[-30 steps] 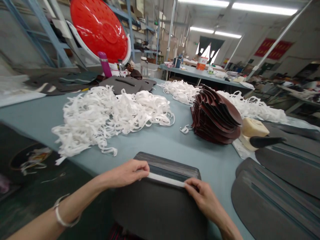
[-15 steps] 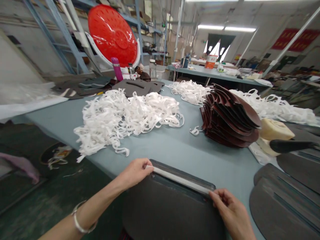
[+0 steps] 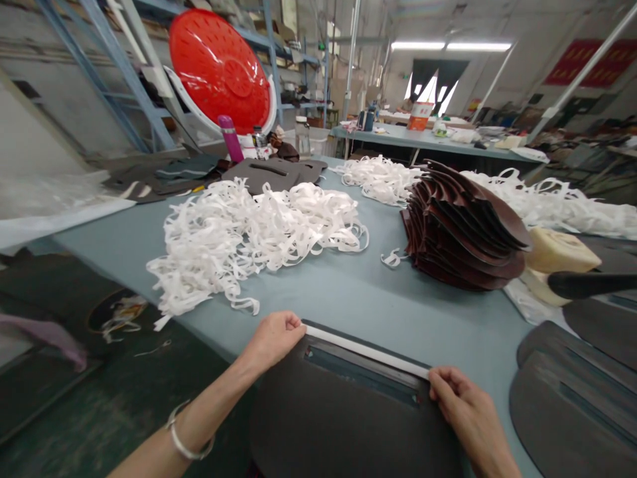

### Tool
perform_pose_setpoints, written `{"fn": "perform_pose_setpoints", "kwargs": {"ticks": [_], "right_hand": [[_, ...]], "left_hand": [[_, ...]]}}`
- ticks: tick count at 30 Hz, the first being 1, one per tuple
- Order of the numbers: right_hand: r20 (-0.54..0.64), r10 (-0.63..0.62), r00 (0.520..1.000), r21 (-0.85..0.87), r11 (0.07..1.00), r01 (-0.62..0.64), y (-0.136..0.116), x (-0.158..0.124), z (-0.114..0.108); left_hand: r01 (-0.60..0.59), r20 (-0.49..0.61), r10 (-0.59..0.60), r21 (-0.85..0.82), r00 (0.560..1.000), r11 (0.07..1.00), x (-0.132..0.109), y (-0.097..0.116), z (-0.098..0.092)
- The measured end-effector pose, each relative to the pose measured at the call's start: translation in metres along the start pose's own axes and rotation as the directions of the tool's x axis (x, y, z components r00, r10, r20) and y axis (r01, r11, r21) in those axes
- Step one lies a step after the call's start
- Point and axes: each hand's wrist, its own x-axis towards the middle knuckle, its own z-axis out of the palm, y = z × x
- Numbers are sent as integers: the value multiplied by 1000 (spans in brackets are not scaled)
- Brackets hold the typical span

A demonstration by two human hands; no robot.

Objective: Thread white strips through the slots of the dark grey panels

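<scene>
A narrow white strip [image 3: 365, 350] is stretched between my two hands along the far edge of a dark grey flat panel [image 3: 348, 425]. My left hand [image 3: 279, 338] pinches the strip's left end at the panel's far left corner. At the other end, my right hand [image 3: 460, 401] pinches the strip between thumb and fingers, by the panel's right corner. A long slot [image 3: 363, 375] runs through the panel just below the strip. The panel's near part runs out of the picture at the bottom.
A tangled heap of white strips [image 3: 213, 245] lies ahead on the blue-grey table [image 3: 318, 292]. Right of it stands a stack of dark brown curved pieces [image 3: 462, 232]. More slotted grey panels [image 3: 572, 405] and a yellowish block [image 3: 562, 255] lie at the right.
The white strip has moved away from me, from beside the slot to the panel's far edge. Both hands have shifted slightly with it, still pinching its ends.
</scene>
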Motion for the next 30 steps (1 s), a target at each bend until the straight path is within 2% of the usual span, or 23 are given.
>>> {"fn": "perform_pose_setpoints", "kwargs": {"ticks": [5,9,18,23,27,30], "right_hand": [[-80,-23,997,-76,997,17,-7,-1,0],[-116,-36,993,-142,990,20,-9,-3,1],[-190,-60,980,-182,983,25,-13,-7,3],[-214,-73,974,-240,971,20,-16,-10,5],[-229,-90,969,-309,951,15,-16,-11,7],[-225,-99,969,-330,944,19,-16,-10,7]], "left_hand": [[4,24,-4,22,1000,1000,0,0,3],[36,51,-42,102,998,994,4,-4,5],[63,105,-87,214,991,975,9,-7,5],[26,66,-45,268,997,963,5,-3,6],[-7,-31,17,283,999,959,-5,0,11],[-101,-110,147,343,983,934,-16,3,18]]}}
